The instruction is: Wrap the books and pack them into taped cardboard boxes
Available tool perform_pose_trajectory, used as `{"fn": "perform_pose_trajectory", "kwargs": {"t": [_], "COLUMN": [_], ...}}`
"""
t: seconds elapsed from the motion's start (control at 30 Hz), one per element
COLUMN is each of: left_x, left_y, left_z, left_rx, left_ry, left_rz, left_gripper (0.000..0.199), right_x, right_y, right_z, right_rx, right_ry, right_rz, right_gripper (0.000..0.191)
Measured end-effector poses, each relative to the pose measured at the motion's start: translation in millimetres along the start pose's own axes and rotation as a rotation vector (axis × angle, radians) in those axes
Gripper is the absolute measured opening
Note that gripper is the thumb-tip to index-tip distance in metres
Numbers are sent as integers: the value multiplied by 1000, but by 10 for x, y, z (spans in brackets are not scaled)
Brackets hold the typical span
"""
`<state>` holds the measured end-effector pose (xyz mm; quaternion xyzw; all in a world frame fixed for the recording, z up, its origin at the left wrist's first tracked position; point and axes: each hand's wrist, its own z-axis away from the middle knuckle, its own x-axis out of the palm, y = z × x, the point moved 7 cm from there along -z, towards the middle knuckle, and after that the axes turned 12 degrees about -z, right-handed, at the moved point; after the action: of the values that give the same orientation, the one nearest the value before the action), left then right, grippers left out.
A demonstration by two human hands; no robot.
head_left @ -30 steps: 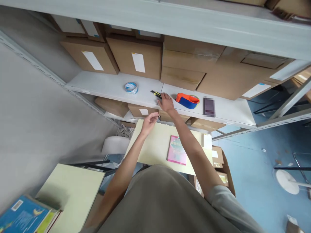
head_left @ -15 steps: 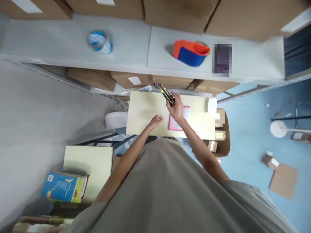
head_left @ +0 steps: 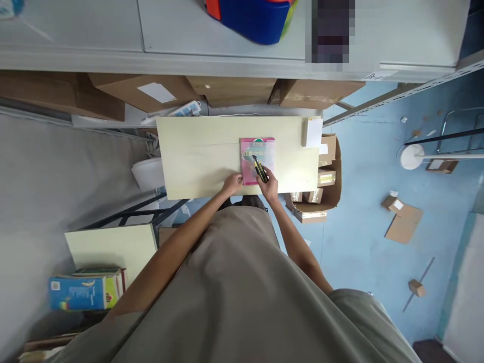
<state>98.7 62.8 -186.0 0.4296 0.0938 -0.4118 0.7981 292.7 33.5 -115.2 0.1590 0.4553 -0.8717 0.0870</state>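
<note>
My right hand [head_left: 269, 185] is closed round a black and yellow utility knife [head_left: 260, 169], its tip pointing away from me. The knife is over a pink book [head_left: 248, 151] with a glossy cover, which lies on the pale yellow table [head_left: 196, 161]. At the book's near left corner is my left hand [head_left: 232, 184], its fingers curled together against the edge. Whether they pinch anything there is too small to make out.
A white box [head_left: 312, 132] stands at the table's far right corner. Beside the table, a large carton [head_left: 335, 189] holds smaller boxes. The shelf [head_left: 227, 63] runs across behind, with a blue and orange container [head_left: 253, 20] on it. Books [head_left: 79, 292] are stacked at lower left.
The right hand has brought the utility knife down and back over the book. My left hand has moved to the book's near left corner. The view has shifted, showing more of the table.
</note>
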Motion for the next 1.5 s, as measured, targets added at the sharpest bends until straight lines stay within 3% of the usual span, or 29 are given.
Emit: {"fn": "perform_pose_trajectory", "kwargs": {"t": [0.1, 0.2, 0.37, 0.67, 0.9, 1.23, 1.5], "left_x": [-286, -574, -765, -798, -762, -755, -718], "left_y": [11, 96, 160, 278, 249, 283, 280], "left_z": [-119, -259, -410, -554, -609, -564, -543], "left_rx": [53, 211, 350, 364, 336, 343, 352], "left_ry": [52, 92, 5, -55, -80, -86, -80], "left_rz": [-110, -392, -772, -970, -919, -923, -901], "left_gripper": [42, 63, 78, 84, 77, 80, 84], "right_x": [198, 429, 697, 908, 947, 952, 928], "right_y": [-130, -297, -446, -472, -497, -452, -333], "right_z": [-185, -375, -664, -848, -806, -541, -168], "right_rx": [-121, -220, -176, -93, -67, -26, 45], "right_ry": [-53, -101, -150, -173, -166, -182, -225], "right_rz": [105, 243, 483, 655, 695, 785, 857], "right_gripper": [69, 69, 69, 66, 68, 68, 67]}}
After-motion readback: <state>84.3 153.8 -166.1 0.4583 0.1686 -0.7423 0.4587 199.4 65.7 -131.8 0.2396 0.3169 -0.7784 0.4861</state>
